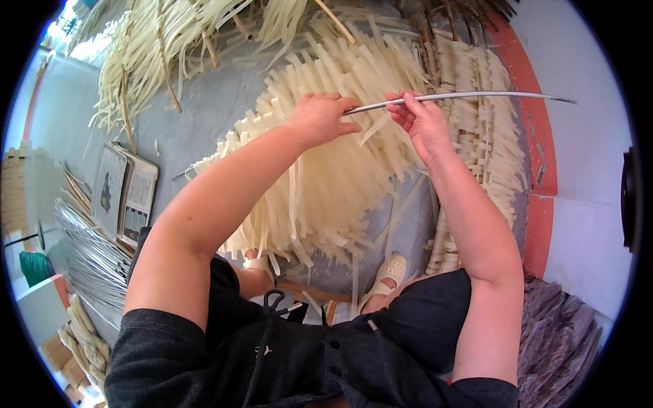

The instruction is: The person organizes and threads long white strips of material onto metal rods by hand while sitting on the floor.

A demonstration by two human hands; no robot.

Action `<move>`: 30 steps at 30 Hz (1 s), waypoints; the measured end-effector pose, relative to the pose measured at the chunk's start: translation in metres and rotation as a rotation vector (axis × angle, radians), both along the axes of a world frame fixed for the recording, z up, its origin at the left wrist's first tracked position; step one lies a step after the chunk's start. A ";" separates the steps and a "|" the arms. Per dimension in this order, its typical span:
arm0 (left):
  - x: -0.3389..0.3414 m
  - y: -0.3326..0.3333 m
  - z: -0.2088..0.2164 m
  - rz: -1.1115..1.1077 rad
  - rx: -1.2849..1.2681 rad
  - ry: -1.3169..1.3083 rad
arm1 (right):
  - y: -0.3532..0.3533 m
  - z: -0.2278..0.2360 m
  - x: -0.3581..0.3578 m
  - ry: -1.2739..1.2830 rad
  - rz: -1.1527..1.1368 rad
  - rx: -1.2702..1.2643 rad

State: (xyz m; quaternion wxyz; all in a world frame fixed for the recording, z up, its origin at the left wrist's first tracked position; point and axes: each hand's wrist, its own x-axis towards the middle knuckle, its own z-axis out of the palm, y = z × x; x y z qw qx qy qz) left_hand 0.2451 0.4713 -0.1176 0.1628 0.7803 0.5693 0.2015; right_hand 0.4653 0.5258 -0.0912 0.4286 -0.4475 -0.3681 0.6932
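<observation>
A long, thin, slightly curved metal rod lies across the view, its flattened tip reaching far to the right. My right hand is closed on it, thumb and fingers pinching near its middle. At the darker left part of the rod, my left hand has its fingers bent around it, the thumb held lower. Beneath both hands spreads a large mat of pale cream flat strips, woven in places, with loose ends fanning out. Whether the rod continues under my left hand is hidden.
Woven strips bound along poles lie at the right, beside a wall with a red band. More strips hang over sticks at the far left. A scale and a bundle of metal rods are at the left.
</observation>
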 end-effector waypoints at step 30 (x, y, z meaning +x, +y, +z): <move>-0.058 -0.007 0.038 0.074 -0.526 -0.126 | 0.002 0.041 -0.033 -0.022 0.156 0.041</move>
